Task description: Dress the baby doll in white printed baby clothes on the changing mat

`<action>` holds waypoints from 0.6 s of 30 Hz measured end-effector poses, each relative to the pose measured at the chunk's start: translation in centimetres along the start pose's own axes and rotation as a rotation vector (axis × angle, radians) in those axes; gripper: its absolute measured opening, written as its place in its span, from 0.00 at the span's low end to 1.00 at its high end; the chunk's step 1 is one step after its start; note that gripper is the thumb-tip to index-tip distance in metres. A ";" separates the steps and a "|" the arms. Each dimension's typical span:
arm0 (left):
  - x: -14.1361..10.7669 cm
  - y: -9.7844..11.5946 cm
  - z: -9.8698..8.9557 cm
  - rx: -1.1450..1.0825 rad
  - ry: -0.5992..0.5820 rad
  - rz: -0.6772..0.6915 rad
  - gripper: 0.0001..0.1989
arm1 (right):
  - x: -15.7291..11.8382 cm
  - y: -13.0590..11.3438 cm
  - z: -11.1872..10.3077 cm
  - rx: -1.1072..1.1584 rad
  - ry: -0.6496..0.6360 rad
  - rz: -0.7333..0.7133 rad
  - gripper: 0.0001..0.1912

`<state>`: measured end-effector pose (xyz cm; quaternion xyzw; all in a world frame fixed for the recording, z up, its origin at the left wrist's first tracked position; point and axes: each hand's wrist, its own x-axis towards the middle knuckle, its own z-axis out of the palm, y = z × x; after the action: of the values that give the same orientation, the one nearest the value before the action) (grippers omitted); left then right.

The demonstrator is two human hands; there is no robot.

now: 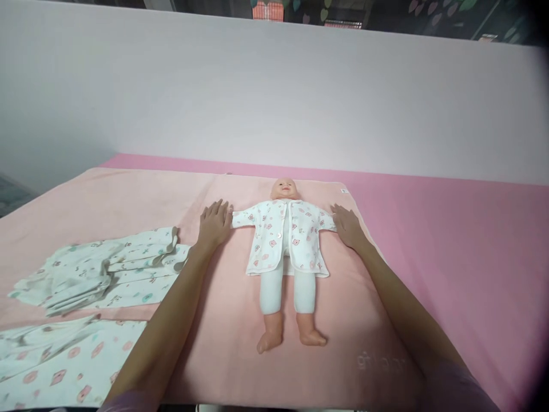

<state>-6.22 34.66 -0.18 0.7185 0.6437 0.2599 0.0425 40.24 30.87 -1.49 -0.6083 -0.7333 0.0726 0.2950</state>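
Doll (286, 243) lies face-up on the peach blanket (223, 349), just R of the middle of the view, head twd the white wall (274, 97), feet twd the person. Arms are stretched out to both sides. It wears a white jacket (303, 243) w/ small pink prints; the fronts hang a bit apart, w/ a button (279, 235) visible on one edge. Legs have white cloth (271, 293) down to the shins, feet (271, 333) bare.

L hand (215, 223) is palm-down at one cuff, fingers straight & slightly spread, thumb next to the cuff. R hand (348, 225) is the same at the other cuff, fingers extended, thumb side against the sleeve end. Neither set of fingers is curled around anything; can't tell what's under the palms, as the doll's hands are hidden there.

To the L: a loosely folded pile of green-print clothes (132, 263), & nearer the person, a pink-print cloth (55, 372), both beside the L forearm. Pink tabletop (450, 252) shows to the R.
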 end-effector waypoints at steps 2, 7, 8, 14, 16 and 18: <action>-1.2 2.3 -1.3 -0.007 0.106 0.008 0.24 | -1.1 -3.0 -1.3 -0.037 0.158 -0.044 0.26; -8.3 10.8 -3.9 -0.222 -0.106 0.286 0.19 | -6.9 -12.7 -3.1 0.061 -0.112 -0.301 0.15; -9.8 12.3 -3.8 -0.207 -0.167 0.327 0.19 | -8.0 -14.2 -2.7 0.020 -0.166 -0.352 0.16; -10.9 14.3 -3.8 -0.077 -0.200 0.265 0.09 | -7.8 -15.9 -0.8 -0.156 -0.158 -0.336 0.08; -9.2 11.7 -5.1 -0.135 -0.173 0.107 0.12 | -6.9 -13.5 -2.5 -0.080 -0.064 -0.223 0.11; -7.8 7.7 -6.7 -0.127 -0.087 -0.112 0.13 | -6.9 -9.9 -4.9 -0.049 0.053 -0.034 0.15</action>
<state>-2.39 24.17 6.19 0.6881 0.6626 0.2657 0.1302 35.00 20.71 4.76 -0.6045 -0.7369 0.0335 0.3007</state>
